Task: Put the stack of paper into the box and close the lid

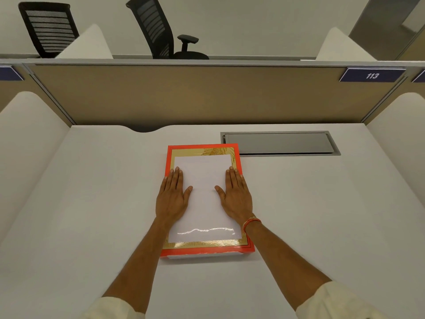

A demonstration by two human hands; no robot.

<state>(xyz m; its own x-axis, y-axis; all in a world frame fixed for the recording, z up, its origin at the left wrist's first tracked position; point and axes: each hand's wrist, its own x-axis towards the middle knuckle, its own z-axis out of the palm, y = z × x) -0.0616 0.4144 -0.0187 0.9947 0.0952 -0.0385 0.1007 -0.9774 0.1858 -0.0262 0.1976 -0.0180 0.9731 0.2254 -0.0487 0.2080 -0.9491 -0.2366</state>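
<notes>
Setting was an open-plan office. A white desk [92,203] sat inside a cubicle with tan partition panels [184,95]; a number plate [372,75] read 113. A grey cable hatch [279,143] was set into the desk. Black mesh swivel chairs [158,31] stood beyond the partition.

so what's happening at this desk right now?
A person has both hands flat on a stack of paper that lies on top of an orange-edged box on the white desk. The left hand presses the left side of the sheets, the right hand the right side. The box appears closed, so the paper is not inside it yet. A grey cable hatch is set in the desk behind the box.
</notes>
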